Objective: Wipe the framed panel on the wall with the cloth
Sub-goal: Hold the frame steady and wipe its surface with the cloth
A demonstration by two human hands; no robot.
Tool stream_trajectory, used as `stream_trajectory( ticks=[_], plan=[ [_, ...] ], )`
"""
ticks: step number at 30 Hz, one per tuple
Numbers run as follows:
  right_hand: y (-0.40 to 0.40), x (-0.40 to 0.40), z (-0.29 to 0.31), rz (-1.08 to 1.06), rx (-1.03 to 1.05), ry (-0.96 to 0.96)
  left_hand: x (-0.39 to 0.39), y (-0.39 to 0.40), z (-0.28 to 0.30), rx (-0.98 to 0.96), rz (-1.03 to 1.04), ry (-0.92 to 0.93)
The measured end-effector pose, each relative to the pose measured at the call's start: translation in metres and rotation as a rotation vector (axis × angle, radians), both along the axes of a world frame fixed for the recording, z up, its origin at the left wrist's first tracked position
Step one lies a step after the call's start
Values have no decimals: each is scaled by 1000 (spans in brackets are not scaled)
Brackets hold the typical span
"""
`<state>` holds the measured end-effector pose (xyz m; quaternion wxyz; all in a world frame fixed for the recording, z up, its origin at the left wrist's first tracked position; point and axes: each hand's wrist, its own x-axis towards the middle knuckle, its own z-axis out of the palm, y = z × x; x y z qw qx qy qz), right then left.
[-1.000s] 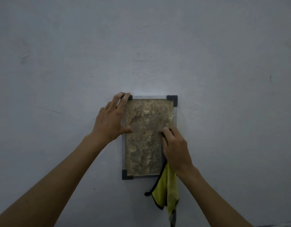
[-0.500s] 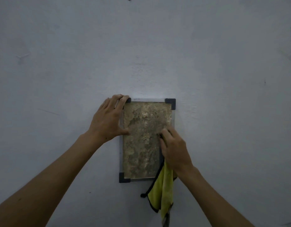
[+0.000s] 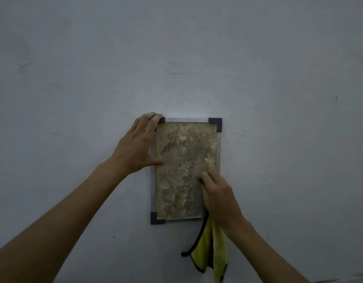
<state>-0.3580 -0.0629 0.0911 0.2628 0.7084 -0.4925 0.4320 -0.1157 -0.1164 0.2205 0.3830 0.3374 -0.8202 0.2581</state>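
Left hand fingers curl round the panel edge; right hand fingers press the cloth underneath. Pressing unevenly could tilt the panel.

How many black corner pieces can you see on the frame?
3: top right, bottom left, top left peeking past the left hand. The right hand hides the bottom right.

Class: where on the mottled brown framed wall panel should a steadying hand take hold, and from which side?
Judging by its pose, grip the mottled brown framed wall panel at its upper left edge, coming from the left, as the left hand does. The right hand with the yellow cloth occupies the right side.
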Motion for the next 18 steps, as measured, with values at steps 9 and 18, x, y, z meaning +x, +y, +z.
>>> stream_trajectory(
  ticks=[9,18],
  plan=[
    [-9,10,20,-95,-148,-438,-4,3,-3,20,-22,30],
    [-7,41,-11,-9,-64,-376,-3,5,-2,16,-32,30]
  ],
)
